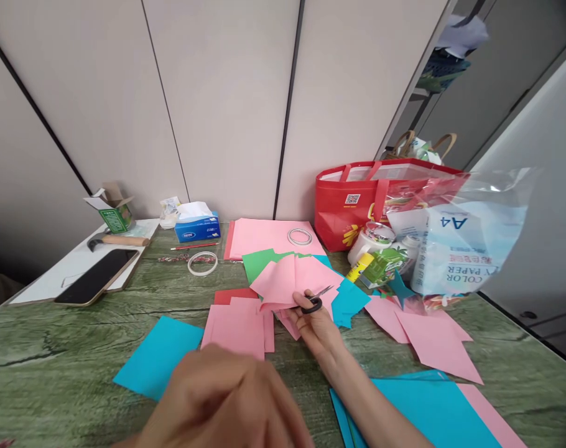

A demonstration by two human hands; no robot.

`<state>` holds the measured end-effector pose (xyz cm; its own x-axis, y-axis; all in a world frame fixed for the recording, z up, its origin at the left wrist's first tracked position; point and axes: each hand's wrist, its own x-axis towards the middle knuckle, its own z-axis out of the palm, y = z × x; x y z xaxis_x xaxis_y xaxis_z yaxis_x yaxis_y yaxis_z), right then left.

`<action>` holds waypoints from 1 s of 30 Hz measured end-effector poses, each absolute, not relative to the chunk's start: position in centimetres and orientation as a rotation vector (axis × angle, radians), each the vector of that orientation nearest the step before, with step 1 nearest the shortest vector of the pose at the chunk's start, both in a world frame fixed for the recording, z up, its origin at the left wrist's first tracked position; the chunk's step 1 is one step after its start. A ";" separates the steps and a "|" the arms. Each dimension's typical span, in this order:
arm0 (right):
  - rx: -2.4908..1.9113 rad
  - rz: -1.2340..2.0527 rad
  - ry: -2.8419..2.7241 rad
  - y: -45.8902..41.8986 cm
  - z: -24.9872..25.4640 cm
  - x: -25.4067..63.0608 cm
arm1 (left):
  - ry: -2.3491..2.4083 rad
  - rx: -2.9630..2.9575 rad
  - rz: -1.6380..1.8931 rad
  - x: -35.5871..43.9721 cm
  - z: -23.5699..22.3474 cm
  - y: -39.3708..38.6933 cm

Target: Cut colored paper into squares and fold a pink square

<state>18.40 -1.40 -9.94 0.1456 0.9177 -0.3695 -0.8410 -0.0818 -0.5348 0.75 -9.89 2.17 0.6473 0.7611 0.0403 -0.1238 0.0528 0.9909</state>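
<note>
My right hand point(313, 320) is in the middle of the table, with black-handled scissors point(313, 305) held in it and their blades pointing up to the right. The same hand's fingertips grip the lower edge of a creased pink paper point(283, 280), which stands partly open above the other sheets. Close to the camera, at the bottom, is my left hand point(236, 392), blurred, its fingers bent and pressed together. Whatever it may hold is hidden. Beneath and around the right hand lie pink squares point(236, 330), blue paper pieces point(352, 302) and a green sheet point(257, 264).
A blue square point(159, 354) lies left, and a blue sheet stack point(427, 410) lies front right. Behind are tape rolls point(202, 264), a tissue box point(198, 228), a red bag point(339, 211) and a glue stick point(360, 267). A phone point(96, 277) and hammer point(124, 240) lie left.
</note>
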 end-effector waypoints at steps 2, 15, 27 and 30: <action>-0.718 1.498 -0.123 -1.3 -9.8 18.5 | 0.801 1.397 0.705 2.6 1.8 -7.8; -0.742 1.216 -0.764 -2.7 -8.4 18.2 | 0.900 0.877 0.835 2.8 -3.1 -1.4; -0.698 0.728 -1.505 -2.8 -8.7 19.4 | 0.689 0.799 0.859 2.2 -2.6 -1.6; -0.713 0.769 -1.488 -3.0 -8.3 19.6 | 0.791 0.793 0.889 2.2 -2.0 -1.9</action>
